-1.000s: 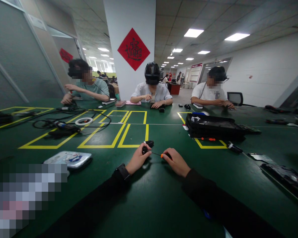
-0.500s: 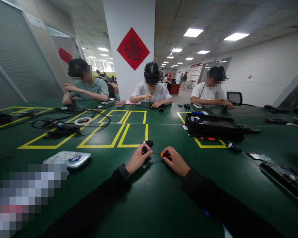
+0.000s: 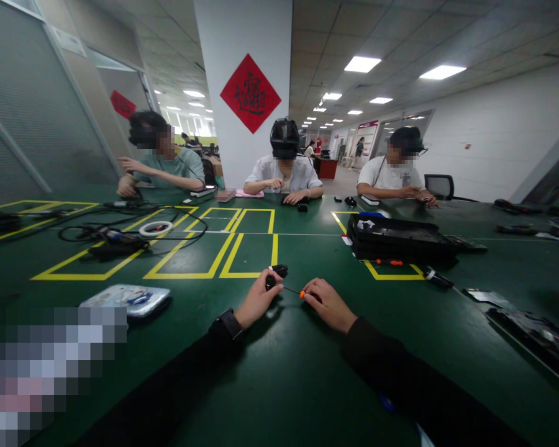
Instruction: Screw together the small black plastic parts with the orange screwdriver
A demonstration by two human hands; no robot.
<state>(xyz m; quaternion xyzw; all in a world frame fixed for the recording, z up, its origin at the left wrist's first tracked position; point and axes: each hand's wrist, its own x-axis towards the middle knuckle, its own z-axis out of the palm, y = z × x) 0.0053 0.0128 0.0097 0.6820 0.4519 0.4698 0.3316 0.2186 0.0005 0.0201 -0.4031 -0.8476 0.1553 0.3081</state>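
Black rounded part sits finger-pinched in my left hand. The fingers of my right hand pinch an orange-collared screwdriver.

An orange-collared screwdriver lies nearly level, its thin dark shaft pointing toward a small, rounded black part, both above the bench

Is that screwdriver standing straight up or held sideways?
Sideways: the screwdriver has its thin shaft running across from the right hand toward the left hand.
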